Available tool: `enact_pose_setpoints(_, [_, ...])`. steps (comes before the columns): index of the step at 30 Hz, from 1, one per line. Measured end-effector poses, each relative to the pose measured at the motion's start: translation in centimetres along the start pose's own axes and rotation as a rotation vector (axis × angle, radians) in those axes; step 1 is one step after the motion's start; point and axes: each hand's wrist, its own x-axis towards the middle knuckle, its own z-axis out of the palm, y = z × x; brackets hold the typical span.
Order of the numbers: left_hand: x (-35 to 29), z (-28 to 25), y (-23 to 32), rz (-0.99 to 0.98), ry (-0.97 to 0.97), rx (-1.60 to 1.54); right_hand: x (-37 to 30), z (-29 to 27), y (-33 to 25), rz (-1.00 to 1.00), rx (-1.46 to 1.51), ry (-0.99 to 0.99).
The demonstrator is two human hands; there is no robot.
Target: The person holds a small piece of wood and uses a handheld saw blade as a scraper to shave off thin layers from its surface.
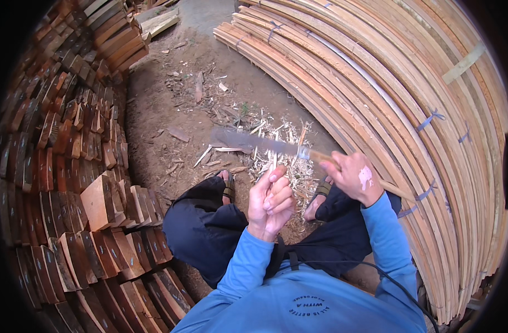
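My right hand is wrapped round the wooden handle of a machete. The long blade points left across the middle of the view and is smeared by motion; the handle's butt sticks out behind my wrist. Just below the blade, my left hand is closed, palm side up, with thumb and forefinger pinched on a small pale wood sliver. Its upper end comes close to the blade; whether they touch I cannot tell. Pale wood shavings lie heaped on the ground beyond and beneath both hands.
Stacked wood blocks rise along the left side. Long planks, bundled with blue ties, fill the right. Between them is dirt ground with scattered chips. My sandalled feet rest on either side of the shavings.
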Motion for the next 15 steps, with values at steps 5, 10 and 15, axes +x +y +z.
enact_pose_setpoints(5, [-0.5, 1.2, -0.4, -0.077, -0.08, 0.056, 0.9, -0.9, 3.6, 0.087, -0.015, 0.067])
enact_pose_setpoints(10, [-0.1, 0.3, -0.3, -0.003, -0.031, 0.062, -1.3, -2.1, -0.4, -0.042, 0.077, -0.057])
enact_pose_setpoints(15, [-0.2, 0.1, 0.0, -0.027, 0.028, 0.077, -2.5, -2.6, -2.2, -0.106, -0.014, -0.1])
